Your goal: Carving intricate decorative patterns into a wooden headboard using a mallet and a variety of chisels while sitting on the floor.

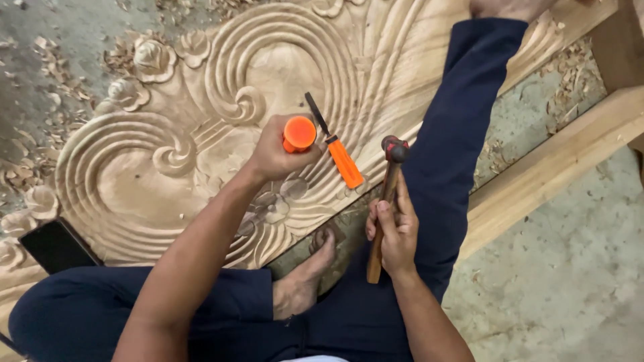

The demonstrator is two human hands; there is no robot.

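Orange-handled chisel (298, 134) stood gripped in the closed left hand (274, 154) over the pale carved wooden panel (134, 181); the right hand (394, 231), just beside, clasped a wooden-handled hammer (386, 201).

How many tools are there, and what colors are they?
Orange-handled chisels: 2, one in the left hand at, one lying on the carved wood panel at
Wooden-handled hammer: 1, in the right hand
Total: 3

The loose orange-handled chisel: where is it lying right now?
The loose orange-handled chisel lies on the carved wooden panel, centre frame, between the left hand and the wooden-handled hammer.
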